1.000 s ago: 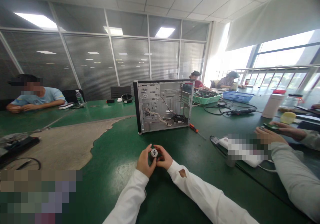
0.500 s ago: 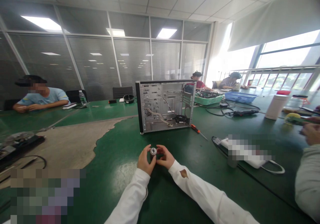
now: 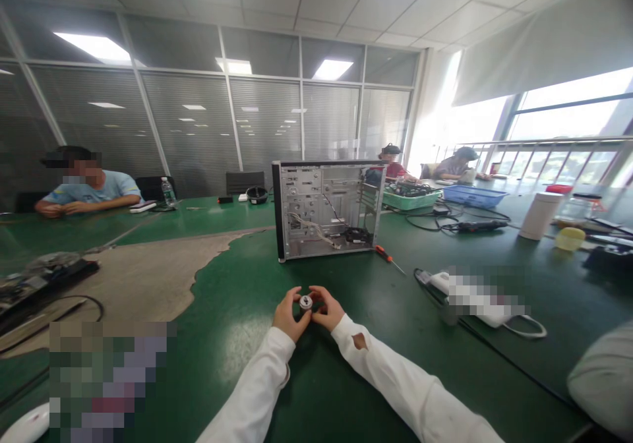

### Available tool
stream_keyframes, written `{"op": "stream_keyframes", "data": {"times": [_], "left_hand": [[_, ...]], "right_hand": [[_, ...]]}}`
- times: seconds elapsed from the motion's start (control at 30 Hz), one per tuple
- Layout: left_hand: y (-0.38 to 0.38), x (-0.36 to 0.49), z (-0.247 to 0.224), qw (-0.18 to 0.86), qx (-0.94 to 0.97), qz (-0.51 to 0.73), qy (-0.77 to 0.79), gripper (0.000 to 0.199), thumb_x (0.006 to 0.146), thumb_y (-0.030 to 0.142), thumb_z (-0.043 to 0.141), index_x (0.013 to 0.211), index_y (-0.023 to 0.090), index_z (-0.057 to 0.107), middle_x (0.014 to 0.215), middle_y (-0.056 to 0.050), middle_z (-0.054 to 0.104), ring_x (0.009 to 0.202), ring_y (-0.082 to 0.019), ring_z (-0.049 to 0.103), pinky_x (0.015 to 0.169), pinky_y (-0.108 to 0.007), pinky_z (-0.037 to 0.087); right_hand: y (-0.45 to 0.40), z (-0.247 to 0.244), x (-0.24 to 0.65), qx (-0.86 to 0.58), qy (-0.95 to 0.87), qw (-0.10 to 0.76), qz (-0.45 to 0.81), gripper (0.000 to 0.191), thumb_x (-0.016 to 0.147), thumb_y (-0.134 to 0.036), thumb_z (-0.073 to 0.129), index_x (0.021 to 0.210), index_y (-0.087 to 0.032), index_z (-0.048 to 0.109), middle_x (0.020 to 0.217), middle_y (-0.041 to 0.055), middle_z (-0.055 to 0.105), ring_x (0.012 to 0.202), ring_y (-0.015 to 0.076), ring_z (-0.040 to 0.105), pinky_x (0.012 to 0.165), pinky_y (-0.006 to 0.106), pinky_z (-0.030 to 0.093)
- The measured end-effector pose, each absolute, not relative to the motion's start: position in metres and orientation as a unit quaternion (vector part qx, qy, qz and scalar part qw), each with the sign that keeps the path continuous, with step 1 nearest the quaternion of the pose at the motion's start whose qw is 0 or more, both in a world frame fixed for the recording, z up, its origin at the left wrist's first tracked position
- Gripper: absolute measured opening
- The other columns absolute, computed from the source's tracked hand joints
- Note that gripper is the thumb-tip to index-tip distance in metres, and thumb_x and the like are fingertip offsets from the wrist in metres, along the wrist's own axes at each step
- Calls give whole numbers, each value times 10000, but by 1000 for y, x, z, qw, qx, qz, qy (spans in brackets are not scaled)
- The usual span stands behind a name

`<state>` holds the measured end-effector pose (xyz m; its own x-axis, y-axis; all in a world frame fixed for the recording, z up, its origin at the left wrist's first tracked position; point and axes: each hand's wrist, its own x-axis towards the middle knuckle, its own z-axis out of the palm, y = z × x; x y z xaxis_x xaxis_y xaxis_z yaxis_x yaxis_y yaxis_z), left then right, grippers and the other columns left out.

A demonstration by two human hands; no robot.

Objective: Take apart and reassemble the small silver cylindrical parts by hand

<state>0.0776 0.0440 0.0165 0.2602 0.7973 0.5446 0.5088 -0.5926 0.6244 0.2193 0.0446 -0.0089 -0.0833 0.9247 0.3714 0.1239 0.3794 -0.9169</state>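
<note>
A small round metal cylinder [image 3: 305, 303] with a dark centre on its top is held between both hands, near the middle of the view. My left hand [image 3: 289, 316] curls round its left side, thumb and fingers on it. From the right, my right hand [image 3: 327, 310] closes on the cylinder with bent fingers. Beyond the hands stands an open computer case [image 3: 329, 209], with cables and a fan inside. An orange-handled screwdriver [image 3: 384, 254] lies by the case's lower right corner.
A white power strip [image 3: 440, 282] with a cable lies to the right. Farther back are a green basket [image 3: 413, 199], a blue basket [image 3: 475, 196] and a white bottle [image 3: 540, 216]. Dark hardware [image 3: 44, 285] lies at the left. Several people sit around the table [image 3: 237, 278].
The view has shifted slightly. At the right edge, the other person's hand has gone out of view and the yellow object stands on the table. Both my hands keep their hold on the cylinder.
</note>
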Motion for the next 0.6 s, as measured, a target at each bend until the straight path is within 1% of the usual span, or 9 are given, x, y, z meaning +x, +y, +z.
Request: {"op": "stream_keyframes", "data": {"times": [0.2,0.3,0.43,0.53,0.6], "left_hand": [[29,72,8,169,767,451,425,507,597,209,544,1074,194,373,888,-36,588,837,-171,563,758,-331,441],[20,69,3,172,765,448,429,511,602,209,548,1077,195,362,916,-40,589,860,-173,558,766,-336,438],[3,65,1,156,776,427,438,502,613,200,553,1074,171,355,994,-70,565,896,-175,546,802,-346,421],[-11,63,3,145,774,414,457,472,634,191,546,1065,144,359,991,-81,566,887,-161,550,824,-333,408],[-21,63,4,141,760,407,487,456,639,185,552,1053,136,369,969,-80,575,875,-158,555,809,-323,414]], "right_hand": [[25,-6,222,-452,-632,520,354,567,515,-64,536,1049,-210,414,941,41,528,816,156,525,497,195,394],[13,-4,224,-481,-634,513,323,551,527,-78,544,1050,-199,419,935,44,539,806,150,532,526,210,413],[-8,-3,225,-509,-627,513,291,511,534,-96,554,1025,-184,441,904,40,557,772,144,540,570,240,431],[-26,-4,225,-531,-620,513,264,468,540,-106,546,994,-178,460,868,31,568,737,138,543,584,254,436],[-39,-5,225,-546,-617,511,244,432,551,-111,534,973,-186,472,844,19,572,715,131,543,593,260,437]]}}
